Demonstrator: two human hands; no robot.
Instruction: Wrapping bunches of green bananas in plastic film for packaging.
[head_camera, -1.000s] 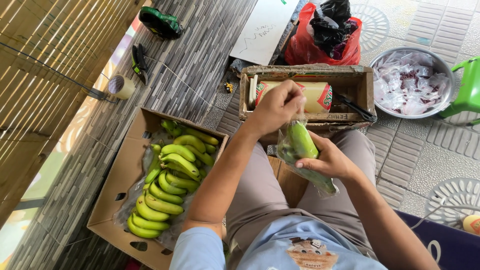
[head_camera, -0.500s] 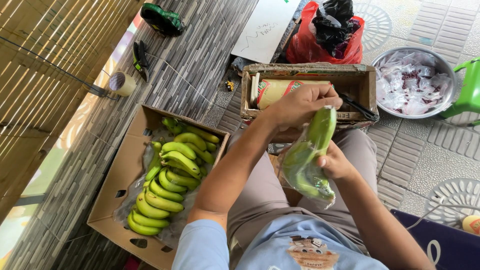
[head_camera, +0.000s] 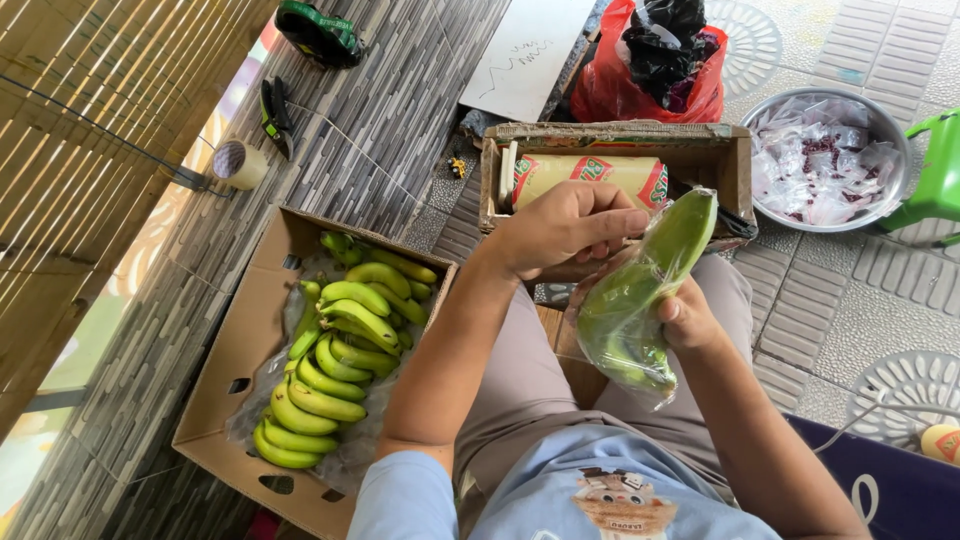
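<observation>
A green banana (head_camera: 640, 290) wrapped in clear plastic film lies tilted over my lap, tip pointing up to the right. My right hand (head_camera: 685, 318) grips it from underneath at its middle. My left hand (head_camera: 565, 232) is curled above it, fingertips pinching the film near the banana's upper end. Just beyond my hands a low cardboard box (head_camera: 720, 150) holds a roll of cling film (head_camera: 590, 175). At my left an open cardboard box (head_camera: 250, 350) lined with plastic is filled with several green bananas (head_camera: 335, 350).
A metal bowl (head_camera: 765, 110) with crumpled plastic and purple bits stands at the right, a green plastic chair (head_camera: 935, 170) beside it. A red bag (head_camera: 650, 85) with black plastic, a white sheet (head_camera: 530, 50), a tape roll (head_camera: 238, 165) and a green-black object (head_camera: 320, 32) lie farther off.
The wrapped banana has swung up from low between my hands to a raised, tilted position. My left hand moved from the film roll box toward the banana's top end.
</observation>
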